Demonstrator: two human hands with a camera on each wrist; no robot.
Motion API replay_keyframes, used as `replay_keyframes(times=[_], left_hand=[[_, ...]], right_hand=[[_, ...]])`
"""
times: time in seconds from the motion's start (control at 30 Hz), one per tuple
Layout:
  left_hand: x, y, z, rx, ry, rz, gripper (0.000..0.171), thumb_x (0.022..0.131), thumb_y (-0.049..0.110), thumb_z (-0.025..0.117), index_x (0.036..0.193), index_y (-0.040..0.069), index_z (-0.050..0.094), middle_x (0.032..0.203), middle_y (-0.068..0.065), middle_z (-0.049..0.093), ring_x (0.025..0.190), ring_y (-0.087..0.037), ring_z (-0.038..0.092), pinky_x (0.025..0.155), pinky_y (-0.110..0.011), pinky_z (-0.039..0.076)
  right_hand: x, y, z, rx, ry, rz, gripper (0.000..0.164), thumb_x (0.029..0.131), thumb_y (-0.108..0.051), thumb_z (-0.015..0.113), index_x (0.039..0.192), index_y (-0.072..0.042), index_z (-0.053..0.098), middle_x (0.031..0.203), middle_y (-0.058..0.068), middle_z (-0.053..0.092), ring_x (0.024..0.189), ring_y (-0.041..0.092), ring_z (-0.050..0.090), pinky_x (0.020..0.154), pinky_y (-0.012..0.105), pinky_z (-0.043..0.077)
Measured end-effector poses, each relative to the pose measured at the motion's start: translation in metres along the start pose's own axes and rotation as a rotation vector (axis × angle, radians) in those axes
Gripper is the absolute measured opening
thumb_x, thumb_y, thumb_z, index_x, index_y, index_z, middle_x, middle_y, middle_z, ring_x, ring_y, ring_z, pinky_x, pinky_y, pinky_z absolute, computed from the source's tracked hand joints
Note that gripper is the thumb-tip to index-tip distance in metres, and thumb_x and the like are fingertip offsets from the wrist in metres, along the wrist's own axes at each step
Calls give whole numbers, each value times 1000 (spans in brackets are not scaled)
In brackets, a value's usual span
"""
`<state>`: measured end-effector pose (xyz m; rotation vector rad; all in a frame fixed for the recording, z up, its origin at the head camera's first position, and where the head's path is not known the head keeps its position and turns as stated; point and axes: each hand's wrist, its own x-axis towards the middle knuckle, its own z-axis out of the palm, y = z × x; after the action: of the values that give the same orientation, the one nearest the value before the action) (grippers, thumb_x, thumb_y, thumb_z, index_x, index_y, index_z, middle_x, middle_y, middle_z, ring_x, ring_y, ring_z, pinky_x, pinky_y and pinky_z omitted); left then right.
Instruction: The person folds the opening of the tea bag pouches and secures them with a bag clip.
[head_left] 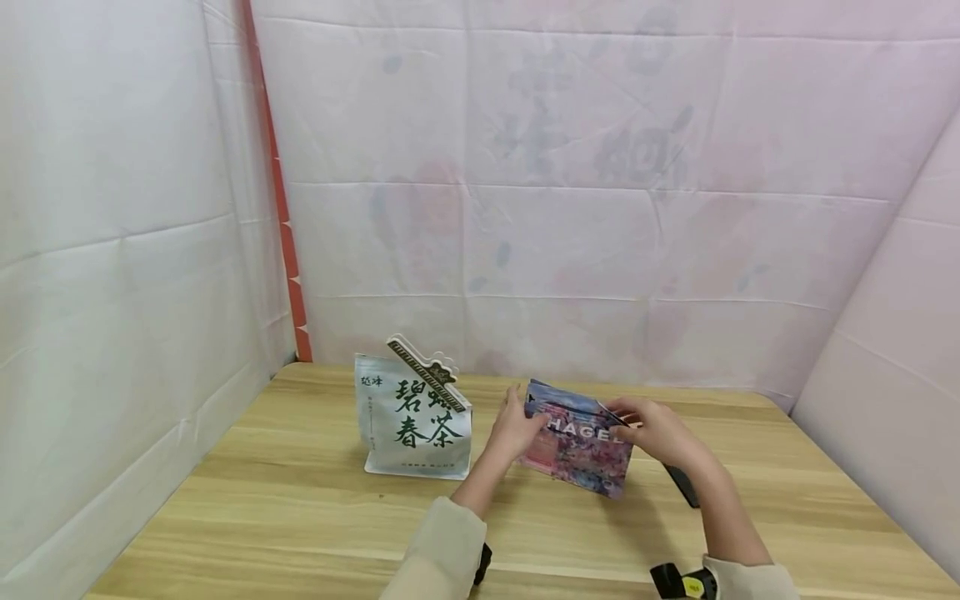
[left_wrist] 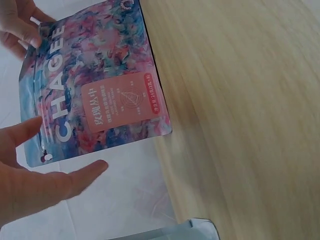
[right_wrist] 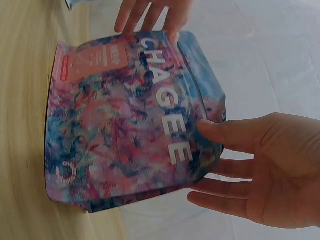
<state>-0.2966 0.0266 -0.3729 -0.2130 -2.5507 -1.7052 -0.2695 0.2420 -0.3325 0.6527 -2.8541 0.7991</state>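
A pink and blue CHAGEE tea pouch (head_left: 573,442) stands at the middle of the wooden table, its lower edge at the tabletop. My right hand (head_left: 660,429) pinches its upper right corner, thumb (right_wrist: 215,131) on the printed front and fingers behind. At the opposite upper corner is my left hand (head_left: 513,425), its thumb (left_wrist: 27,131) against the front by the zip strip. The left hand's other fingers extend straight along the pouch's side. A pink label (left_wrist: 120,102) shows on the pouch front.
Left of the pouch stands a white tea bag (head_left: 416,433) with large dark characters and a slanted dark-and-gold bar (head_left: 427,375) across its top corner. A flat black object (head_left: 681,485) lies right of the pouch. White cloth (head_left: 555,208) hangs behind the table (head_left: 300,517).
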Motion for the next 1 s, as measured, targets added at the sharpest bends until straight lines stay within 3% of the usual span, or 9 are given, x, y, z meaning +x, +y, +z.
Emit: replay_keyframes(times=[0.2, 0.33, 0.47, 0.7, 1.0], left_hand=[[3, -2, 2, -52, -28, 52, 63, 87, 12, 63, 140, 2, 30, 136, -23, 38, 121, -40, 39, 94, -51, 36], [2, -1, 1, -58, -35, 48, 59, 88, 12, 62, 139, 1, 33, 135, -22, 40, 120, -39, 40, 93, -50, 37], [0, 1, 0, -40, -31, 50, 55, 90, 13, 60, 137, 1, 35, 132, -21, 43, 117, -38, 44, 90, -48, 40], [-6, 3, -5, 4, 13, 58, 44, 88, 14, 62, 126, 2, 45, 120, -17, 53, 108, -35, 51, 87, -46, 42], [-12, 2, -14, 47, 14, 69, 32, 88, 16, 63, 113, 3, 48, 108, -15, 57, 94, -30, 56, 77, -41, 46]], right_hand=[[-1, 15, 1, 24, -82, 12, 32, 83, 1, 61, 112, 12, 55, 107, 29, 55, 95, 44, 55, 72, 45, 50], [1, 20, 4, 27, -116, -32, 17, 82, 2, 61, 98, 6, 59, 90, 15, 59, 85, 33, 58, 63, 38, 49], [3, 21, 6, 42, -131, -31, 7, 83, 4, 58, 87, -1, 56, 76, 2, 51, 70, 19, 51, 55, 32, 40], [3, 21, 10, 55, -131, -15, 7, 85, 4, 55, 88, -2, 56, 69, 1, 44, 59, 15, 40, 51, 29, 33], [7, 17, 13, 32, -126, -50, 5, 87, 2, 54, 87, -3, 56, 66, 0, 42, 57, 12, 37, 50, 28, 31]])
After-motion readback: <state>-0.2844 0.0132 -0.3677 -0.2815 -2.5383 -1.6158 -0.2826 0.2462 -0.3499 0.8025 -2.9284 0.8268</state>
